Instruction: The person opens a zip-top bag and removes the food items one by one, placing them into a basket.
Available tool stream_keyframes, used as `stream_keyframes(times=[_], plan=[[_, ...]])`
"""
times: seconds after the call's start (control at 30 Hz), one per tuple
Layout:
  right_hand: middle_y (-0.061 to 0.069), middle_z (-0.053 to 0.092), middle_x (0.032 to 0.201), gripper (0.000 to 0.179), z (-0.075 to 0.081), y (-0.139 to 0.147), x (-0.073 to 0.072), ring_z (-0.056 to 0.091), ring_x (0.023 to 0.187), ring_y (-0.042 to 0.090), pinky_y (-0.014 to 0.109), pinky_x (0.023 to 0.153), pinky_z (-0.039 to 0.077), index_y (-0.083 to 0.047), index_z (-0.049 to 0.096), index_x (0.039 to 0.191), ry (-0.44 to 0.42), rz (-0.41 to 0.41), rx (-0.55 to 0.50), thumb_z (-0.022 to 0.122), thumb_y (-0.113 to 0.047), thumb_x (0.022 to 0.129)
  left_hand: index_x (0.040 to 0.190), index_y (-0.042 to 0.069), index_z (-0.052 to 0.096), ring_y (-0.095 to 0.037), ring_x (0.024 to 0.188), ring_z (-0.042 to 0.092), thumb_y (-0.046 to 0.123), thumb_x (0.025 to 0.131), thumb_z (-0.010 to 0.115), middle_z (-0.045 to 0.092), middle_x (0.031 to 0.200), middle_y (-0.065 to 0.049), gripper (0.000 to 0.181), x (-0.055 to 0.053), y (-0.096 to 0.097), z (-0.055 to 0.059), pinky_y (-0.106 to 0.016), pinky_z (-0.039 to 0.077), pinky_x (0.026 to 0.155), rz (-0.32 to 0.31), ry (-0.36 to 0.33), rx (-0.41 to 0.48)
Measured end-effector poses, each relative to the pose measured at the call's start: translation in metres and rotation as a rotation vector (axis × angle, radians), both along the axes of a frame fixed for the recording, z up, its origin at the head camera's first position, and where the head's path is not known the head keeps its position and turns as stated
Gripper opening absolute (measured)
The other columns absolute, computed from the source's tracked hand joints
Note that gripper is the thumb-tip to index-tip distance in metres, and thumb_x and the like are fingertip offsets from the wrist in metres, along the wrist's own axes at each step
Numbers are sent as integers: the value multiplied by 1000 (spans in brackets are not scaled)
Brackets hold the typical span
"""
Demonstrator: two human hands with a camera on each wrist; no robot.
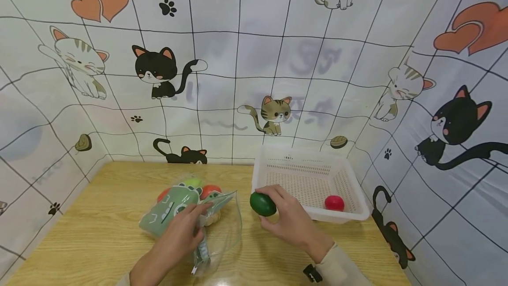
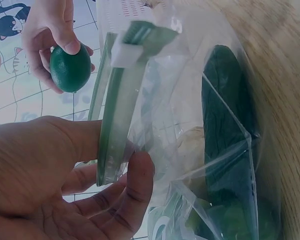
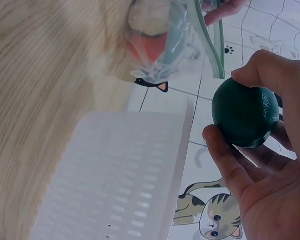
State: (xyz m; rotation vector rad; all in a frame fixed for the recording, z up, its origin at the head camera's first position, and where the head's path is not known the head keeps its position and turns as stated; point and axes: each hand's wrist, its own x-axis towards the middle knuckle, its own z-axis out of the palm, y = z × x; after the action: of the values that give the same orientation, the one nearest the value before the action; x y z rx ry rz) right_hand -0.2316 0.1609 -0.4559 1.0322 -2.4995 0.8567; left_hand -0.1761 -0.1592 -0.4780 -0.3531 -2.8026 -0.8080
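Between the thumb and fingers of my right hand (image 1: 293,222) is a dark green lime (image 1: 262,204), smooth and glossy, held up near the front left corner of a white basket (image 1: 359,208). My left hand (image 1: 182,228) pinches the zip edge of a clear plastic bag (image 1: 158,217) with a green cartoon crocodile print. Seen in the left wrist view, the bag's mouth gapes by the zip strip (image 2: 120,105). Inside it lie a long dark green cucumber (image 2: 225,125), a pale lumpy piece (image 3: 149,19), orange-red pieces (image 1: 210,190) and a light green one (image 1: 193,182).
The basket has slotted walls and stands at the right of the wooden table (image 1: 91,233). A red round piece (image 1: 334,203) lies in its front right corner. Cloth printed with cats (image 1: 155,72) hangs behind and at both sides.
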Motion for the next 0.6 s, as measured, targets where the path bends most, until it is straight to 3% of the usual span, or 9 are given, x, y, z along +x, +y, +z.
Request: stream_keyframes(times=[0.27, 0.6], plan=[[7, 72, 141, 66, 1, 16, -8, 80, 117, 21, 39, 98, 72, -13, 68, 147, 15, -77, 0, 97, -7, 87, 151, 16, 75, -6, 84, 53, -10, 85, 88, 76, 118, -2, 72, 0, 0, 1, -24, 49, 71, -9, 5, -9], [11, 72, 144, 68, 5, 36, -18, 78, 124, 29, 52, 103, 71, -11, 69, 148, -8, -214, 21, 98, -5, 87, 151, 15, 75, -3, 81, 52, -9, 86, 88, 76, 118, -1, 71, 0, 1, 0, -24, 50, 71, -4, -7, 1]])
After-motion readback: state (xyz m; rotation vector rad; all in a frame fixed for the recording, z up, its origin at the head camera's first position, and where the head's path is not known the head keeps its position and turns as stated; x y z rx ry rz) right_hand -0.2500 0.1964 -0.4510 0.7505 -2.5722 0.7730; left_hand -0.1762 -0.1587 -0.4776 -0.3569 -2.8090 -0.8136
